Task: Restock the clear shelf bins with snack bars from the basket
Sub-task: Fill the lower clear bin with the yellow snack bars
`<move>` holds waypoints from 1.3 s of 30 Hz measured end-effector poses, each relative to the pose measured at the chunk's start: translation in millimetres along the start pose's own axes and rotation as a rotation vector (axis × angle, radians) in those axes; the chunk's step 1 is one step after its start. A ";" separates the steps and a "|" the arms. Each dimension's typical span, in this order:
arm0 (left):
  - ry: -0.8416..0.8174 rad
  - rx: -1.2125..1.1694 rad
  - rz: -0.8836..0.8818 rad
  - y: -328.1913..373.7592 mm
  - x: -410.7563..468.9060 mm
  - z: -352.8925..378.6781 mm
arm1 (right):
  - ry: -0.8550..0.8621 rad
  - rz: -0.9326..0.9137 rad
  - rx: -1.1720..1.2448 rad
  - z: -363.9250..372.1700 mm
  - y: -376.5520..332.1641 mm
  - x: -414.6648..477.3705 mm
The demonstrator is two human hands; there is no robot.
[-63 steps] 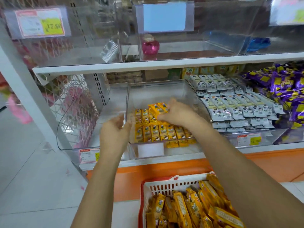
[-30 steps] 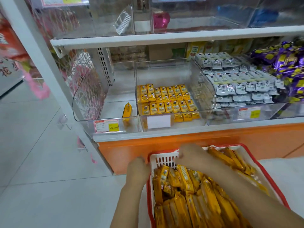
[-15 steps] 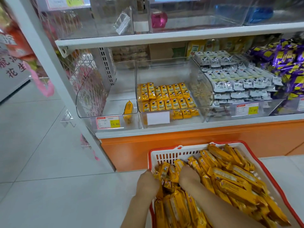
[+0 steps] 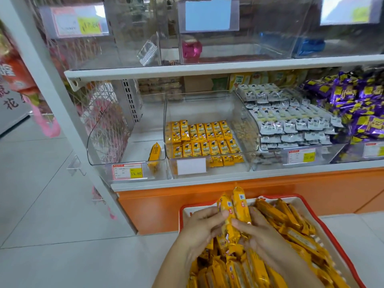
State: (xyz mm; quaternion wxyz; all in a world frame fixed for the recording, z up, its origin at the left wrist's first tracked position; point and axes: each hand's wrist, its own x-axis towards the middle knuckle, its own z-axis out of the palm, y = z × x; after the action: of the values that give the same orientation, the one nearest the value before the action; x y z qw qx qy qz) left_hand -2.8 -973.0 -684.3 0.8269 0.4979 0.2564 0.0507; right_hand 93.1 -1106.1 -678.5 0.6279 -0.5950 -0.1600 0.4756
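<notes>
A: Which prices are legible?
B: Price tag (image 4: 127, 171) on the lower-left clear bin (image 4: 104, 142): "15.80". Upper-shelf tag (image 4: 78, 22): "17.80", blurred.
A: Any other text?
B: Left-edge sign (image 4: 9, 103): the character "花". Snack bars (image 4: 240, 204): wrapper print too small to read.

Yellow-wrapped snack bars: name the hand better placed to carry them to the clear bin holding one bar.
Left, likely: the left hand grips the yellow-wrapped snack bars nearer that clear bin; the right hand is farther.
</notes>
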 end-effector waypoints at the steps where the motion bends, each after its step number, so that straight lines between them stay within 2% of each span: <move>1: 0.011 -0.003 0.017 4.4 0.1 5.4 | 0.015 -0.023 -0.001 -1.7 -3.3 -4.1; 5: 0.052 -0.006 0.054 20.1 4.3 17.7 | 0.062 -0.110 -0.063 -12.8 -16.3 -16.7; 9: 0.000 0.059 0.038 29.3 7.8 28.8 | 0.039 -0.198 -0.192 -21.9 -27.6 -22.2; 13: 0.014 0.103 0.047 37.3 9.1 38.8 | 0.091 -0.320 -0.297 -31.8 -29.1 -18.0; 19: 0.061 0.188 0.095 45.7 7.2 46.1 | 0.122 -0.366 -0.472 -38.4 -25.8 -13.4; 24: 0.116 0.240 0.115 50.5 6.9 48.0 | 0.239 -0.440 -0.614 -30.1 -33.1 -15.6; 33: 0.134 0.297 0.123 61.9 4.3 47.1 | 0.282 -0.480 -0.448 -19.6 -35.5 -19.6; 39: 0.166 0.267 0.120 65.5 3.7 51.1 | 0.325 -0.490 -0.497 -16.2 -33.1 -19.1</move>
State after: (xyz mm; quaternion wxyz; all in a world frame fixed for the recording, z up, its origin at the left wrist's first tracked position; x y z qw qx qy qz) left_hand 35.9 -979.8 -611.0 0.7248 0.6119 0.2983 0.1063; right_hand 109.5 -1125.4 -645.7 0.5767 -0.7409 -0.3061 0.1576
